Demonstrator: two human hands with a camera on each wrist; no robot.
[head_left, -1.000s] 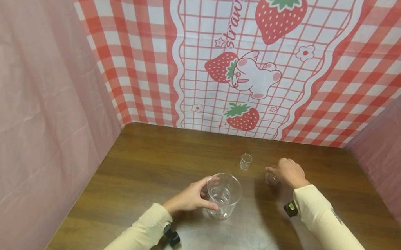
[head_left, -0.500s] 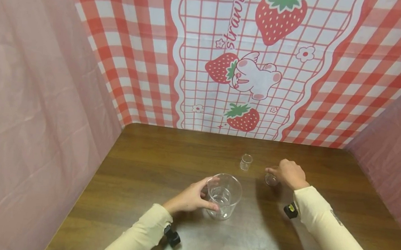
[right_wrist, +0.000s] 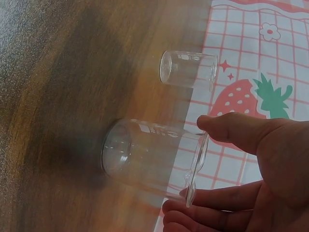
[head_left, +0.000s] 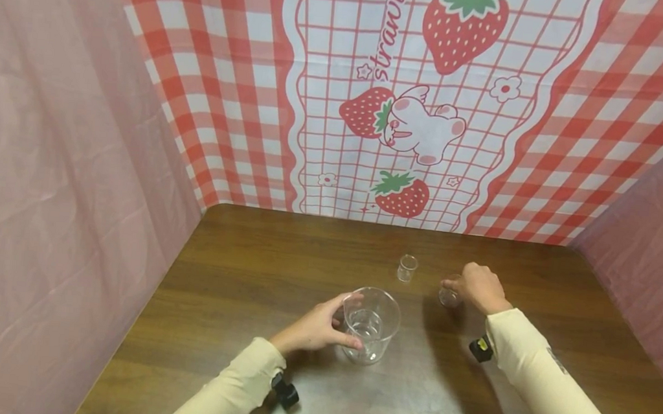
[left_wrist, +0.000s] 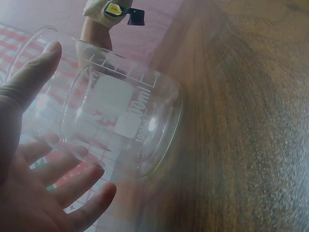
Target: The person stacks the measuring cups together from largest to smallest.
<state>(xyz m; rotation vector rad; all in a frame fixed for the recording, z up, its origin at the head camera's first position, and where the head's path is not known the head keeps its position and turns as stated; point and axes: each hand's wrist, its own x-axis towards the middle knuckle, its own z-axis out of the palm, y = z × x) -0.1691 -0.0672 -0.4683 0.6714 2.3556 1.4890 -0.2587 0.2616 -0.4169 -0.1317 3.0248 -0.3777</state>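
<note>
The person's left hand [head_left: 317,326] reaches round the side of a large glass beaker [head_left: 385,320], thumb on the near side and the other fingers on the far side, spread apart from one another. The large beaker stands upright near the middle of a brown wooden table [head_left: 257,259], and what looks like a smaller glass vessel [head_left: 366,325] sits inside it. White printed markings show on the glass in the left wrist view.

The right hand [head_left: 480,287] pinches the rim of a small beaker [head_left: 449,299] between thumb and fingers, the hand coming from above. This beaker is upright, to the right of the large one and well apart from it; whether its base touches the table is hard to tell.

A third vessel — a little glass cup [head_left: 406,269] — stands upright on the table, farther back and between the two, touched by neither hand. Behind the table hangs a red-and-white checked cloth [head_left: 246,96] printed with strawberries, and pale sleeves [head_left: 237,372] cover both arms.
</note>
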